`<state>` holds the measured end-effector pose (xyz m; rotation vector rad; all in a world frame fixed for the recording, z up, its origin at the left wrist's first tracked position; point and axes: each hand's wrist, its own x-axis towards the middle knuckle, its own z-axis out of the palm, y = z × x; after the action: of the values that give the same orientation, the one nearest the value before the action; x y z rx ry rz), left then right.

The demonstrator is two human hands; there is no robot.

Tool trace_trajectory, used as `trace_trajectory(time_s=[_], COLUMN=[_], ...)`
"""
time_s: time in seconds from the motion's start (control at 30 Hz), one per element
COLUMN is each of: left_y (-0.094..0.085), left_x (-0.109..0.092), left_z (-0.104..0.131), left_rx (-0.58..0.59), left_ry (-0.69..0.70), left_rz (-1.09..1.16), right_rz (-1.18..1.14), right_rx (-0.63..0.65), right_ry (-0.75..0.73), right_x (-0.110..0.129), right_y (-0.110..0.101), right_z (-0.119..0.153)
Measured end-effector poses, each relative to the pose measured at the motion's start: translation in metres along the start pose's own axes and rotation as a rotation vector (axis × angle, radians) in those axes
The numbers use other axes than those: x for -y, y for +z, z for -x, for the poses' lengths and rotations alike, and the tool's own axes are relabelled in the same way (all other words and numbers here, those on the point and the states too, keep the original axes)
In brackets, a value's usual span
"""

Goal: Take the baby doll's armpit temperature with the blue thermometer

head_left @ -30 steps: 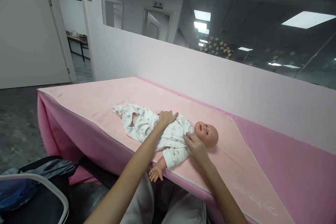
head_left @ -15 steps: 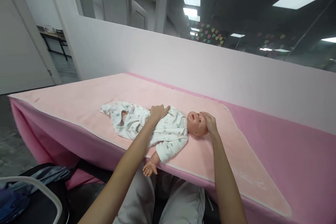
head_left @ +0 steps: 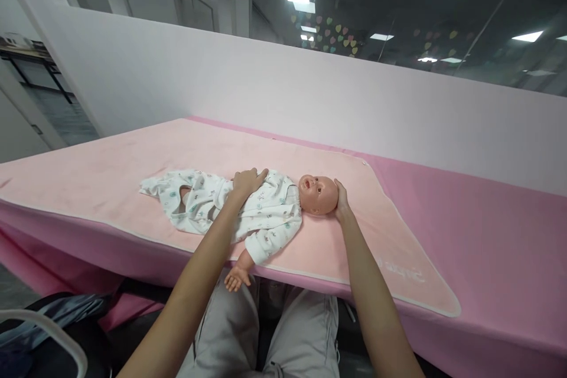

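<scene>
A baby doll (head_left: 319, 194) in a white printed sleepsuit (head_left: 274, 212) lies face up along the pink mat, its head to the right. My left hand (head_left: 248, 181) rests over the doll's middle, thumb towards the chest and fingers curled over the far side, partly hidden. At the crown of the doll's head, my right hand (head_left: 341, 199) is cupped against the scalp, some fingers hidden behind it. The doll's near arm (head_left: 239, 270) hangs out past the table's front edge, palm up. Its legs stay covered by the loose sleepsuit legs.
The light pink mat (head_left: 390, 236) lies on a table with a darker pink cover (head_left: 496, 236). Behind it stands a white wall (head_left: 283, 94) with a window above. A chair (head_left: 84, 342) with cloth on it is at the lower left, and my knees are under the table edge.
My right hand has slid from the doll's forehead to the crown and back of its head. My left hand stays on the doll's middle. The view has shifted to the right.
</scene>
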<state>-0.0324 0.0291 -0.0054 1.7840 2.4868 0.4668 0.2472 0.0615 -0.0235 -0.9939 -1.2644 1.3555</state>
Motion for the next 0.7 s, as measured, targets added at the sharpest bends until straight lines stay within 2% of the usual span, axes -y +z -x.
trace_trajectory(time_s=[0.07, 0.13, 0.2, 0.3, 0.37, 0.43, 0.5, 0.7], left_y=[-0.001, -0.002, -0.003, -0.003, -0.002, -0.001, -0.001, 0.001], left_x=[-0.001, -0.001, -0.002, -0.002, -0.001, 0.000, 0.000, 0.000], left_z=[0.002, 0.003, 0.004, 0.003, 0.003, 0.003, 0.002, 0.000], left_rx=[-0.007, -0.012, -0.014, -0.020, -0.030, -0.034, -0.029, -0.019], left_ry=[0.007, 0.015, 0.016, 0.019, 0.031, 0.042, 0.044, 0.030], left_rz=[0.006, 0.009, 0.005, 0.004, 0.011, 0.018, 0.017, 0.011], right_rz=[0.162, 0.233, 0.258, 0.438, 0.620, 0.692, 0.602, 0.206], right_rx=[-0.152, -0.247, -0.288, -0.347, -0.290, -0.174, -0.105, -0.117], right_ry=[-0.213, -0.330, -0.386, -0.567, -0.680, -0.675, -0.583, -0.345], right_x=[0.002, 0.006, 0.010, 0.014, 0.015, 0.015, 0.015, 0.009], right_y=[-0.004, -0.006, -0.005, 0.006, 0.013, 0.018, 0.017, 0.006], right_z=[-0.002, -0.001, 0.002, 0.006, 0.007, 0.006, 0.003, -0.008])
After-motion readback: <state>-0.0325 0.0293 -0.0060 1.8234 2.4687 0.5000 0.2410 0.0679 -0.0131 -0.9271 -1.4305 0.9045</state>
